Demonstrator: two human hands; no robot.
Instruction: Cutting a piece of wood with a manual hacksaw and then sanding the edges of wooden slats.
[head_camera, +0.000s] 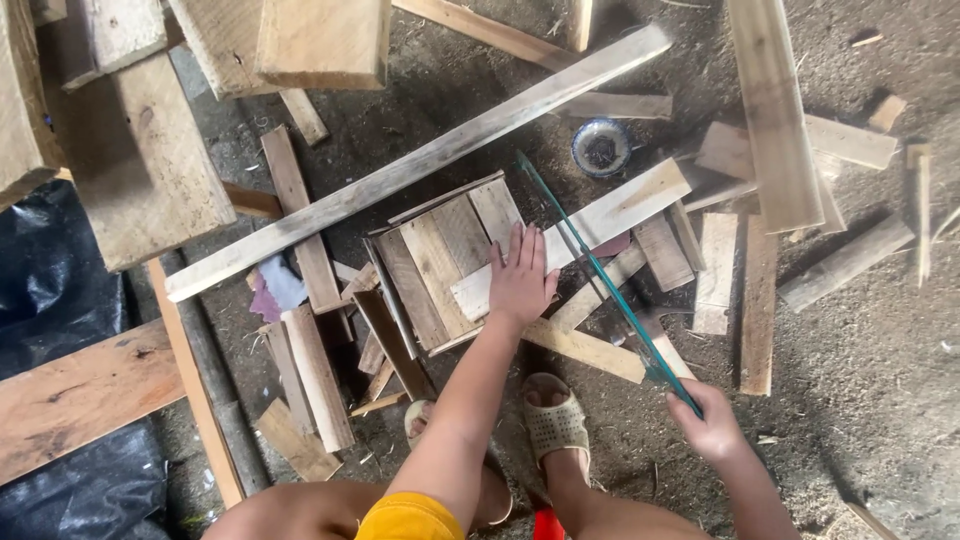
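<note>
1. Right hand (708, 425) fingers are clenched round the green saw (600, 275) handle, blade across the pale plank (580, 235).
2. Left hand (521, 275) presses flat, fingers spread, on that plank over the small pallet (440, 265) on the floor.
3. Saw handle hidden in the fist.

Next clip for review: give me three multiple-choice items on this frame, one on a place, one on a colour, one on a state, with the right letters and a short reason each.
1. Where does the left hand rest?
A. on the pale plank across the small slatted panel
B. on the bowl
C. on the black sheet

2. What colour is the frame of the saw?
A. red
B. green
C. yellow

3. How is the right hand?
A. open and empty
B. flat on the ground
C. closed around the saw's handle end

Answers: 1 A, the palm lies flat on the plank; 2 B, the thin frame is teal green; 3 C, the fingers wrap the saw's near end.
</note>
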